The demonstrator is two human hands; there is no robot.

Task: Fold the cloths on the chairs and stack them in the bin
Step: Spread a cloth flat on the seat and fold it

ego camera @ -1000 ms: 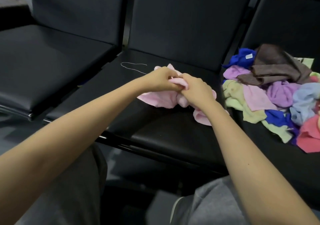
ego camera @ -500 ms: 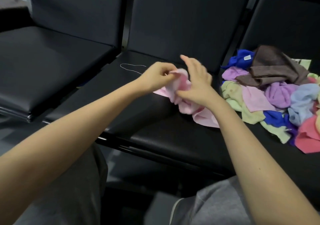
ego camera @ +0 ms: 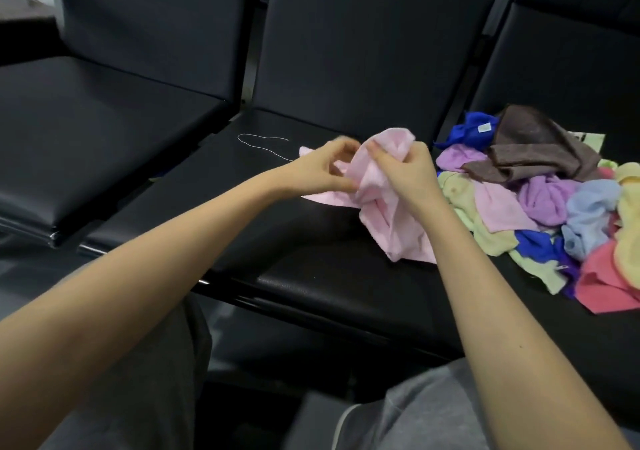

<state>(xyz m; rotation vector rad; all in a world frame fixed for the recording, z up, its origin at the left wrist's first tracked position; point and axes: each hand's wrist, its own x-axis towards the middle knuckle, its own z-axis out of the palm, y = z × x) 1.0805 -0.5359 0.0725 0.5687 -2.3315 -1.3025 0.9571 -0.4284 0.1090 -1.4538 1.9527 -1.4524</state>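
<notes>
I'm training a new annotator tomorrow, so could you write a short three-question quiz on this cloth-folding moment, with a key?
1. True or false: the left hand and the right hand both hold the pink cloth.
2. Pick one. The pink cloth is: A) folded flat; B) crumpled and unfolded; C) lying in a bin.
3. What colour is the top cloth on the pile?

Key: 1 true; 2 B; 3 brown.
</notes>
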